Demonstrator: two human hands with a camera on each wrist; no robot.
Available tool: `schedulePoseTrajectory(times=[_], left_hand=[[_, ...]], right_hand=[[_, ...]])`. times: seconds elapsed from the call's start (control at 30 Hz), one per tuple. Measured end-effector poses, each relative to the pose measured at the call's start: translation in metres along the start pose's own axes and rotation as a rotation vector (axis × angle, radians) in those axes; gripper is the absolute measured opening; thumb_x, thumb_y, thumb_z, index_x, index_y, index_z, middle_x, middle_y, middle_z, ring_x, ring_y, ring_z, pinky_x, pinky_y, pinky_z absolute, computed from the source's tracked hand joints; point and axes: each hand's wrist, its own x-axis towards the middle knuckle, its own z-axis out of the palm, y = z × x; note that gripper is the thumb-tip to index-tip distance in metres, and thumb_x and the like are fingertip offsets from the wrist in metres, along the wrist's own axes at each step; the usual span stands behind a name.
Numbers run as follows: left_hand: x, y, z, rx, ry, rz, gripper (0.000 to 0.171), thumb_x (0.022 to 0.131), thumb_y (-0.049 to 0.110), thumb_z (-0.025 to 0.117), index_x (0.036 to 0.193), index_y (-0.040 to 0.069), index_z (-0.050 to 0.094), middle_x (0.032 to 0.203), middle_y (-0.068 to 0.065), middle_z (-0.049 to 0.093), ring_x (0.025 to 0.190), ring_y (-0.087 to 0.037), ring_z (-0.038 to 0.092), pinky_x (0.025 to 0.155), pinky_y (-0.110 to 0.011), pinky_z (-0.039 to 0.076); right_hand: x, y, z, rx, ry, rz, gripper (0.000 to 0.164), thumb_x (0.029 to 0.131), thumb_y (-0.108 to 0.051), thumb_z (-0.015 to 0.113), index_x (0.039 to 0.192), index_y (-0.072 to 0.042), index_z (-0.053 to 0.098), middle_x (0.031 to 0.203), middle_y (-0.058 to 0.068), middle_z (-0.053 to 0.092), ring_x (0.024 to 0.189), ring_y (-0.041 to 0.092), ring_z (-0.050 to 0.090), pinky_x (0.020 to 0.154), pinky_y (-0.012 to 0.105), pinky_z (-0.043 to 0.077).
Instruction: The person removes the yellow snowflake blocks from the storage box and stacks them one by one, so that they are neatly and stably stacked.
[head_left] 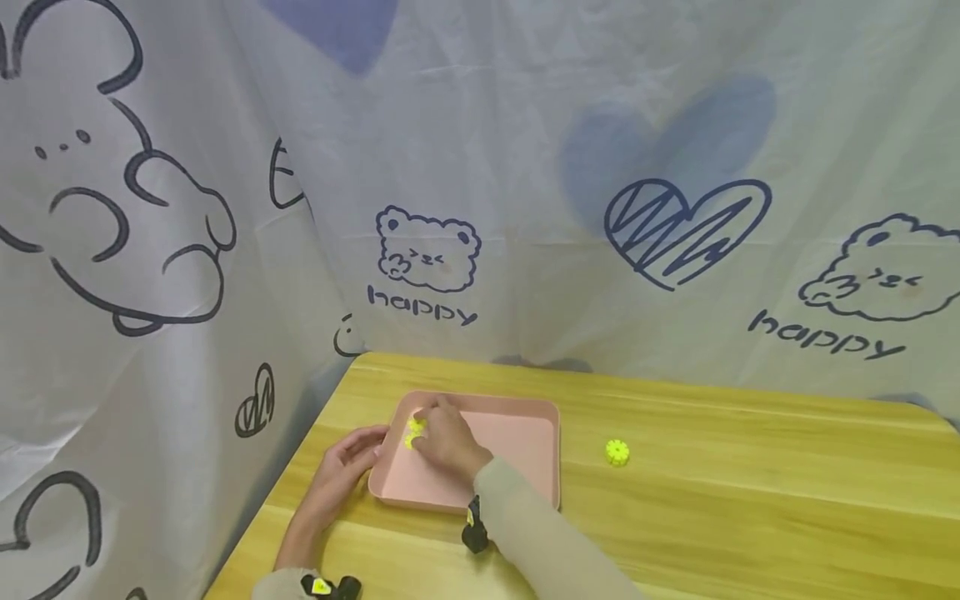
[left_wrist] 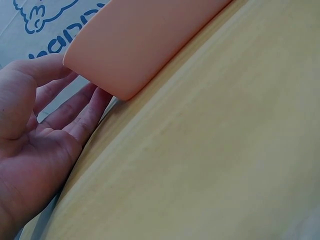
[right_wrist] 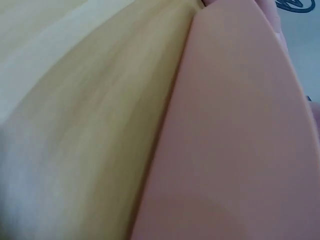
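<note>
A shallow pink tray (head_left: pixel 517 450) lies on the wooden table. My left hand (head_left: pixel 345 467) rests against its left side; in the left wrist view the loosely extended fingers of the left hand (left_wrist: pixel 45 130) touch the tray's corner (left_wrist: pixel 120 50). My right hand (head_left: pixel 452 442) reaches over the tray's near wall, thumb and fingers around small bright yellow-green notched pieces (head_left: pixel 412 438) at the tray's left. It appears to pinch one of them; the fingers partly hide the pieces. Only the tray's outer wall (right_wrist: pixel 235 120) fills much of the right wrist view, with the right hand out of sight.
Right of the tray, a round yellow-green notched piece (head_left: pixel 617 452) with a flower-like outline lies on the table (head_left: pixel 750 500). A white printed cloth (head_left: pixel 540 292) hangs behind the table and along its left side.
</note>
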Motion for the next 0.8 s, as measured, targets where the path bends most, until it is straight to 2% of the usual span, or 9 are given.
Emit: schedulePoseTrajectory(times=[0.1,0.2,0.37,0.5,0.63,0.8], left_hand=[[0.000,0.002,0.000,0.016,-0.009,0.025,0.045,0.102,0.014,0.065,0.141,-0.005,0.054,0.142,-0.024,0.056,0.119,-0.010,0.062,0.099,-0.021,0.051],[0.001,0.003,0.000,0.019,-0.004,0.023,0.044,0.102,0.015,0.066,0.140,-0.004,0.055,0.141,-0.024,0.057,0.119,-0.010,0.062,0.098,-0.021,0.051],[0.000,-0.002,0.000,0.010,-0.006,-0.003,0.045,0.102,0.014,0.066,0.141,-0.004,0.054,0.142,-0.024,0.057,0.119,-0.011,0.062,0.099,-0.022,0.051],[-0.002,-0.004,0.001,-0.008,-0.003,-0.013,0.045,0.101,0.013,0.067,0.141,-0.003,0.055,0.143,-0.023,0.056,0.121,-0.012,0.061,0.100,-0.023,0.051],[-0.002,-0.004,0.001,-0.015,-0.002,-0.013,0.044,0.101,0.014,0.067,0.141,-0.001,0.056,0.143,-0.021,0.057,0.123,-0.012,0.060,0.101,-0.023,0.050],[-0.001,-0.002,-0.001,0.012,-0.010,0.002,0.045,0.102,0.016,0.066,0.142,-0.001,0.055,0.144,-0.021,0.056,0.123,-0.011,0.060,0.101,-0.022,0.050]], right_hand=[[-0.001,0.002,-0.006,0.004,-0.020,-0.005,0.038,0.086,-0.013,0.082,0.121,0.000,0.074,0.127,0.010,0.057,0.103,0.020,0.060,0.095,0.031,0.051],[-0.001,0.004,-0.010,0.036,-0.037,-0.001,0.038,0.084,-0.012,0.083,0.119,0.000,0.074,0.125,0.009,0.057,0.096,0.018,0.059,0.092,0.030,0.052],[-0.001,0.004,-0.004,0.107,-0.002,0.060,0.032,0.092,-0.011,0.078,0.119,0.004,0.071,0.121,0.012,0.063,0.109,0.024,0.061,0.100,0.037,0.052],[0.000,0.003,0.005,0.073,0.032,0.106,0.029,0.095,-0.014,0.075,0.119,0.001,0.071,0.121,0.011,0.065,0.114,0.026,0.062,0.103,0.039,0.051],[0.001,0.003,0.004,0.017,0.031,0.098,0.026,0.092,-0.014,0.078,0.114,-0.001,0.074,0.116,0.008,0.068,0.109,0.024,0.065,0.098,0.036,0.054],[0.002,-0.001,-0.006,0.063,-0.013,0.102,0.021,0.086,-0.008,0.081,0.104,0.000,0.074,0.103,0.006,0.069,0.097,0.021,0.065,0.087,0.034,0.056]])
